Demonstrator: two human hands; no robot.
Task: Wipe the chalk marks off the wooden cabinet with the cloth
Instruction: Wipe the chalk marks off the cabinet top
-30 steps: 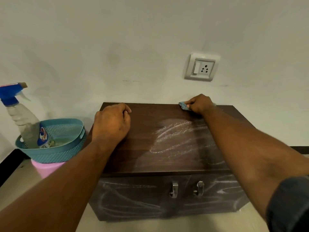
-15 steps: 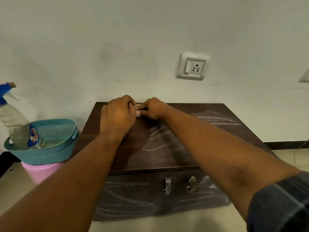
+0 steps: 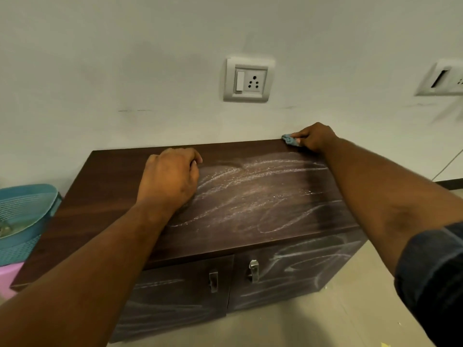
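Hands first: my right hand (image 3: 316,139) pinches the blue cloth (image 3: 290,140), bunched small, at the far right corner of the cabinet top, close against the wall. I judge this to be the start point of a stroke, since the heaviest chalk marks (image 3: 250,194) lie between that corner and the near edge. My left hand (image 3: 170,179) rests knuckles-up near the middle of the top, fingers curled under, with nothing showing in it. I take it as a brace that steadies the reach and holds the cabinet (image 3: 100,201) against the push. The left part of the top shows bare dark wood and the right part is smeared white. Both doors (image 3: 303,264) below carry chalk scribbles, not yet dealt with by my reading.

Limits of view: fingers cover most of the cloth, so its extent is unknown. The left palm is hidden. A teal basket (image 3: 23,221) is cut by the left edge, its contents unreadable, above something pink (image 3: 10,278). A second wall fitting (image 3: 443,80) is cut off at right.
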